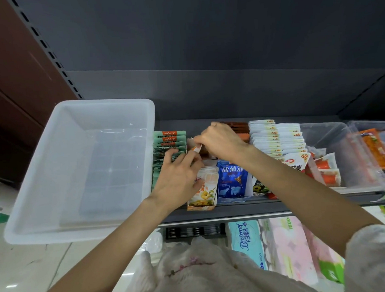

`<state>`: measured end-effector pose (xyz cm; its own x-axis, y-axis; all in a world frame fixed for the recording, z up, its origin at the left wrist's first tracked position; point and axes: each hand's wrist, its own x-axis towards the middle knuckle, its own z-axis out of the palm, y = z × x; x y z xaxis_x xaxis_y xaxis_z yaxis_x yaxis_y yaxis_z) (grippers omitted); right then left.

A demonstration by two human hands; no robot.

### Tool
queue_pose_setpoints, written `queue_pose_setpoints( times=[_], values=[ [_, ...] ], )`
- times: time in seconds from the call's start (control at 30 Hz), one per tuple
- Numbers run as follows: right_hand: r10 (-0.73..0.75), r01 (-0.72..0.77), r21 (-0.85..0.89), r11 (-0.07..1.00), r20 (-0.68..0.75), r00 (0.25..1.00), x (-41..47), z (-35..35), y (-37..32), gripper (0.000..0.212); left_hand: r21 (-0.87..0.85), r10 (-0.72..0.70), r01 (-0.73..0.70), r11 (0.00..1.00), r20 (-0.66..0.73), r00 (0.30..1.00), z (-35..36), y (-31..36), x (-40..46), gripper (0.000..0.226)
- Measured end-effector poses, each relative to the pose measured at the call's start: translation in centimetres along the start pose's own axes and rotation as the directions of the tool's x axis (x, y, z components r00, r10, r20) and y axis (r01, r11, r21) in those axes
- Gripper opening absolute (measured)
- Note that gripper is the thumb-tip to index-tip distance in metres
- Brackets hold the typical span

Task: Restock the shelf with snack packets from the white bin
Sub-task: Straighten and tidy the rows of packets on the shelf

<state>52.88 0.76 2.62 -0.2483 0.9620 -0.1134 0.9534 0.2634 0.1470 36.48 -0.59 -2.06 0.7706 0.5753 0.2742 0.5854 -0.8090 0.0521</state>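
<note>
1. A small orange-and-white snack packet [197, 148], thin and glossy, is sitting in the right hand [220, 142], whose curled fingers are pinching it over the middle of the dark shelf [225, 212].
2. The left hand [178, 180] is resting with spread, relaxed fingers on a row of green packets [167, 145], grasping nothing.
3. The white bin [80, 166], translucent smooth plastic with a rectangular rim, is standing left of the green row, nothing visible inside.
4. Upright packets are filling the shelf: a yellow-and-white pouch row [204, 188], a blue pouch [233, 179] printed with white Chinese characters, and white packet stacks [276, 138].
5. Clear plastic tubs [326, 135] are holding orange-labelled packs at right.
6. Below, a blue tissue pack [247, 241] is reading "Braimei".
</note>
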Motion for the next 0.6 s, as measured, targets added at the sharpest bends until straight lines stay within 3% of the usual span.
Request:
queue_pose_setpoints(
  times=[0.1, 0.3, 0.47, 0.6],
  values=[
    [0.002, 0.000, 0.052, 0.999, -0.037, 0.999, 0.2, 0.3, 0.6, 0.025, 0.002, -0.030, 0.029, 1.000, 0.008, 1.000, -0.1, 0.1, 0.1, 0.038],
    [0.125, -0.004, 0.463, 0.886, -0.230, 0.965, -1.9, -0.8, 2.8, 0.030, 0.039, -0.074, 0.072, 0.997, 0.068, 0.995, -0.2, 0.2, 0.7, 0.053],
    [0.026, 0.013, 0.274, 0.962, -0.137, 0.990, -3.0, 0.4, 2.1, 0.045, 0.070, -0.117, 0.115, 0.991, 0.035, 0.992, 0.1, 0.1, 0.6, 0.055],
    [0.010, 0.014, 0.156, 0.988, -0.157, 0.987, -1.3, 0.6, 1.8, 0.052, 0.057, -0.161, 0.163, 0.985, -0.043, 0.986, 0.1, 0.5, 0.1, 0.058]
  ],
)
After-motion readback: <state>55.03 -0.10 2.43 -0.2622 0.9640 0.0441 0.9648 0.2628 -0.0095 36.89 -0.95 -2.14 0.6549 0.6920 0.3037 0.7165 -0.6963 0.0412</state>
